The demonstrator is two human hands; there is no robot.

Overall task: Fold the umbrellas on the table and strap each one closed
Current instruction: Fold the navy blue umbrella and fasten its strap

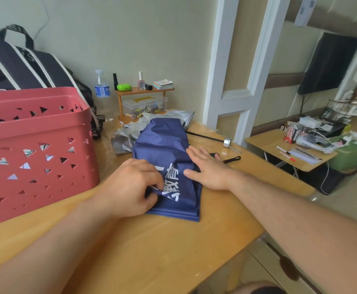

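So in the head cam the navy umbrella [165, 149] is lying flat in the middle of the wooden table [152, 251], white lettering facing up. The left hand [131, 187] is pinching a fold of the blue fabric at its near-left edge, fingers curled tight round it. The right hand [207, 168] is pressing flat on the canopy at about 3 o'clock, fingers straight and spread. A silver umbrella [131, 132] is sitting crumpled at 12 o'clock, just behind. A red basket [35, 145] is standing at 9 o'clock, and a black strap [232, 159] is lying at 3 o'clock beside the right hand.
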